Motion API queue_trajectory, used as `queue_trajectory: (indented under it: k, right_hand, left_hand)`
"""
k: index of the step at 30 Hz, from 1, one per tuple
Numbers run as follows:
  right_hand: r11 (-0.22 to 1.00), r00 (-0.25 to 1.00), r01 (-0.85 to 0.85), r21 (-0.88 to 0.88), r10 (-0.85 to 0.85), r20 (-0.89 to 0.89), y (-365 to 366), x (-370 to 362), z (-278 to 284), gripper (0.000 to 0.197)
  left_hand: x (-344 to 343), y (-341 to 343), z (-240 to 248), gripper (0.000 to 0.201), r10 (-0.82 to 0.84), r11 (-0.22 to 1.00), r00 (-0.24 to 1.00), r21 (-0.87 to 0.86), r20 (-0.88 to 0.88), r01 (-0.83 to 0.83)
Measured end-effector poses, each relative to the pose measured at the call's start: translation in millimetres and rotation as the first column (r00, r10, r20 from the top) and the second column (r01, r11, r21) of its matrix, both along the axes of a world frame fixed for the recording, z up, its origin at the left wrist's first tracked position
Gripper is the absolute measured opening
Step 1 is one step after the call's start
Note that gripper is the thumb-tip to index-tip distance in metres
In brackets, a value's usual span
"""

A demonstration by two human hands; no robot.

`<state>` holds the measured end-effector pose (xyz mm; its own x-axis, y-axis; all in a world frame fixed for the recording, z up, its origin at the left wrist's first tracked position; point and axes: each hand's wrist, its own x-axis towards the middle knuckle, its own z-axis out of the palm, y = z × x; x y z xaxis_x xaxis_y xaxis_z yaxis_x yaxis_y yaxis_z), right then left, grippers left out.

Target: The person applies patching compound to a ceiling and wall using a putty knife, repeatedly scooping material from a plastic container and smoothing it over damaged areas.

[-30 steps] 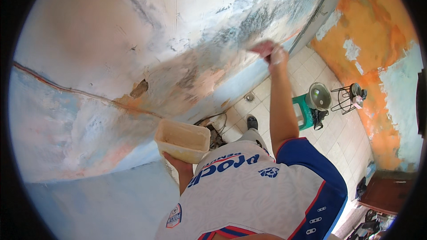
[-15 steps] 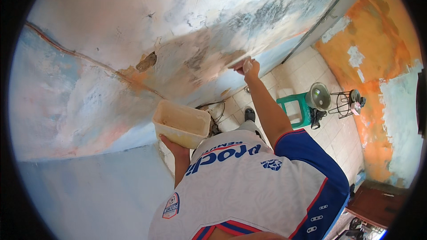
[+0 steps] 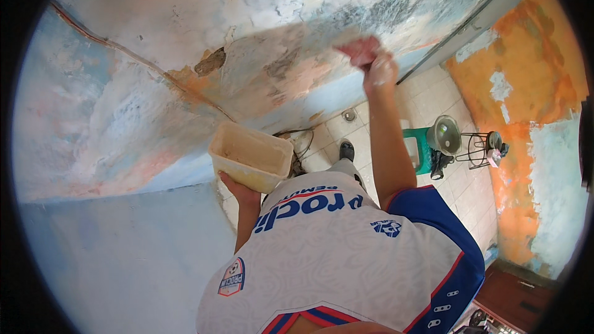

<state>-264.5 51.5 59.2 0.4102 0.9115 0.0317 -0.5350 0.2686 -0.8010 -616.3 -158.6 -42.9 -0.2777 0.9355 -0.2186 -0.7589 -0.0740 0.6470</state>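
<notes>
My left hand grips a cream-coloured rectangular plastic tub from beneath and along its near side. The tub is tilted, with pale residue on its inner walls. Farther up and to the right, my right hand is closed round a flat reddish scraper, smeared by motion. The scraper is in front of the patchy wall; whether it touches the surface I cannot tell. That wall carries white, blue and grey patches and a chipped hole.
A cable or pipe runs along the wall at left. On the tiled floor are a green stool, a grey bowl and a black metal stand. An orange peeling wall is at right, a brown cabinet lower right.
My right hand has moved right and up with the scraper, whose flat face now shows instead of its thin edge. My left hand still holds the tub in nearly the same place.
</notes>
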Motion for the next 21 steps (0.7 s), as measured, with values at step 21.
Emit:
queue_trajectory:
  k: [21]
  right_hand:
    - [0.947, 0.963, 0.067, -0.314, 0.022, 0.270, -25, -21, -129, 0.051]
  left_hand:
    - [-6, -11, 1, 0.072, 0.007, 1.000, 1.000, 0.021, -0.004, -0.007]
